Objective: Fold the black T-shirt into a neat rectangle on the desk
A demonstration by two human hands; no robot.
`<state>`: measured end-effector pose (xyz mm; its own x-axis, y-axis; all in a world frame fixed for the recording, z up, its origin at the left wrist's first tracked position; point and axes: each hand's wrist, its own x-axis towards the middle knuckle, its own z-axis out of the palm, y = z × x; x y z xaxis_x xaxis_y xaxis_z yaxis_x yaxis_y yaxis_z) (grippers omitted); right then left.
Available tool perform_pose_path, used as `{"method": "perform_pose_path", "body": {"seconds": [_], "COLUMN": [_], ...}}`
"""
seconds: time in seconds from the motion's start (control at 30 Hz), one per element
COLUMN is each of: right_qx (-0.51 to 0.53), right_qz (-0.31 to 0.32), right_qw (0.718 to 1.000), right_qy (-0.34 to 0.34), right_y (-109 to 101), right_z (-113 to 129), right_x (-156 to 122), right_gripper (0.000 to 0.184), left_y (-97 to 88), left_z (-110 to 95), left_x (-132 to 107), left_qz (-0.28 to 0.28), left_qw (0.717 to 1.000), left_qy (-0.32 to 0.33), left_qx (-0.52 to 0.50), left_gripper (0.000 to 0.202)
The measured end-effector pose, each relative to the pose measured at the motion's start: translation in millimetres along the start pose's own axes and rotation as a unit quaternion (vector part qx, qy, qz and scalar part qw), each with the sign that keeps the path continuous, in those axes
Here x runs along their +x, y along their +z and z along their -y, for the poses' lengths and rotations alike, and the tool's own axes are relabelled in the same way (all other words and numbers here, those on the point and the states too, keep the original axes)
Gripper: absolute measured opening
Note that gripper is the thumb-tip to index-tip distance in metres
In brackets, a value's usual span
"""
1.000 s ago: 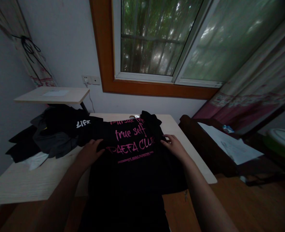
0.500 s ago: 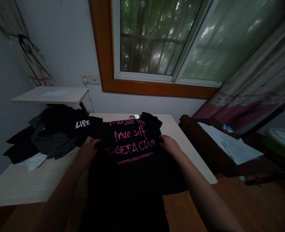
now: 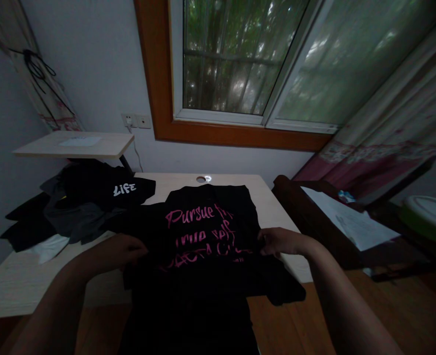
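Observation:
A black T-shirt (image 3: 210,197) with pink lettering lies partly on the table (image 3: 92,291) in front of me, its lower part rumpled near the front edge. My left hand (image 3: 129,251) pinches the shirt's fabric on the left side, fingers closed. On the right side, my right hand (image 3: 275,241) grips the shirt's edge between thumb and fingers. Folds cut across the lower printed lines, and a dark flap of cloth hangs past the table edge at the lower right.
A pile of dark clothes (image 3: 73,207), one with white "Life" lettering, sits at the table's left under a raised wooden shelf (image 3: 73,150). Right of the table stands a brown piece of furniture (image 3: 291,202) bearing a white sheet (image 3: 351,222). A window (image 3: 232,74) is ahead.
Both hands have moved nearer to me and a little apart. The shirt has come down with them, baring the round hole at the table's back, and its lower print has folded.

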<state>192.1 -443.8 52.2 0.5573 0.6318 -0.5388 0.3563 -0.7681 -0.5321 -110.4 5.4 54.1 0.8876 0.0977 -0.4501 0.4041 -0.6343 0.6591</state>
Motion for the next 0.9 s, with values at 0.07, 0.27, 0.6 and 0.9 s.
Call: {"method": "perform_pose_path", "body": {"seconds": [0.07,0.27,0.6,0.9], "right_qx": [-0.032,-0.145,-0.260,-0.275], "right_qz": [-0.079,-0.248,-0.348,-0.353], "right_qw": [0.996,0.940,0.900,0.894], "right_qy": [-0.028,-0.184,-0.039,0.026], "right_y": [-5.2,1.9,29.6,36.6], "right_z": [10.4,47.7,67.8,57.1], "right_x": [6.9,60.3,128.1,119.3], "right_gripper": [0.020,0.025,0.059,0.034], "left_y": [-1.8,5.8,50.4,42.5], "left_z": [-8.1,-23.0,-0.2,7.0], "left_x": [7.2,48.1,115.4,108.6], "left_qz": [-0.054,-0.232,-0.377,-0.351], "left_qw": [0.997,0.947,0.868,0.850], "left_qy": [0.026,0.136,0.075,0.054], "left_qx": [0.039,0.172,0.314,0.389], "left_gripper": [0.039,0.036,0.041,0.027]}}
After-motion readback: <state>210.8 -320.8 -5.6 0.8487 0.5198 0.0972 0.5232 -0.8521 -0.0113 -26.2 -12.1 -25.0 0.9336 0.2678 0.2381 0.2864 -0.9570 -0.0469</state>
